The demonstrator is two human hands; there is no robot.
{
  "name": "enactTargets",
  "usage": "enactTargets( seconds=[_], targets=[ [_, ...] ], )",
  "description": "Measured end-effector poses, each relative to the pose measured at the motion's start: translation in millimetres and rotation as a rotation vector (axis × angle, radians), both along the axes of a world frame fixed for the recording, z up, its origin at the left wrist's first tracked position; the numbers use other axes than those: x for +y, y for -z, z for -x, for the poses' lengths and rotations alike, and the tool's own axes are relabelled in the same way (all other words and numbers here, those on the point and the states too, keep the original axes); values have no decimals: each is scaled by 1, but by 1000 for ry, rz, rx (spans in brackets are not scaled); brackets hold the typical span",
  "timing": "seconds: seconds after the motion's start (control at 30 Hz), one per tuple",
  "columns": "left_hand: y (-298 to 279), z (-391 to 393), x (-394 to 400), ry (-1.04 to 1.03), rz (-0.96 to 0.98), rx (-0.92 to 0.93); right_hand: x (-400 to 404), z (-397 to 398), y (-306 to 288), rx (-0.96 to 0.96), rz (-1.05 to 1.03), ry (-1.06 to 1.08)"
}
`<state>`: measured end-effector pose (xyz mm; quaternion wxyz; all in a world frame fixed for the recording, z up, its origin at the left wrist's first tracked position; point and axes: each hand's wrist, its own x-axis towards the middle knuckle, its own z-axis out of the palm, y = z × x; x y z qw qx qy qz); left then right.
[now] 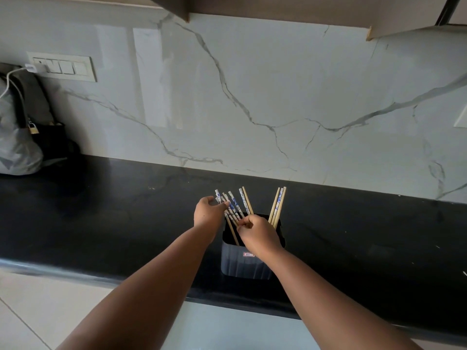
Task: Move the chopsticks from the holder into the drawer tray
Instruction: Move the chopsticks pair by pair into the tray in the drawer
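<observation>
- The chopsticks (233, 207) stand upright in the holder (246, 258), fanned out above its rim; three plain ones (278, 205) lean apart at the right.
- Left hand (208, 210): fingers curled around the patterned bundle near its tops.
- Right hand (257, 234): fingers pinch the lower shafts at the rim.
- Risk: an uneven grip lets single sticks slip out and drop onto the tabletop (101, 210) or floor (38, 311).
- Risk: a slanted pull drags the holder, which sits near the front edge, and may tip it.
- Risk: the three separate sticks are probably left behind.
- No drawer or tray is in view.
- A bag (17, 147) sits far left.
</observation>
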<state>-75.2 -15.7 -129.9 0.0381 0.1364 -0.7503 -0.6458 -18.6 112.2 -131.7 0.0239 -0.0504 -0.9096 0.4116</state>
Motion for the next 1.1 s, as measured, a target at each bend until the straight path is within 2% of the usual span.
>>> enactTargets(
  seconds=[0.37,0.5,0.63,0.77,0.9,1.1],
  targets=[
    [1,-1,0,35,-76,22,-4,17,0,-43,-48,-3],
    [1,0,-1,25,-105,31,-6,24,0,-8,-89,-10],
    [4,5,-5,84,-241,14,-11,28,0,66,-119,-13],
    [8,7,-9,120,-262,25,-12,32,4,94,-129,-16],
    [10,7,-11,113,-256,24,-8,35,6,93,-122,-14],
    [9,2,-6,193,-376,100,0,43,-2,69,-50,-15]
  ],
)
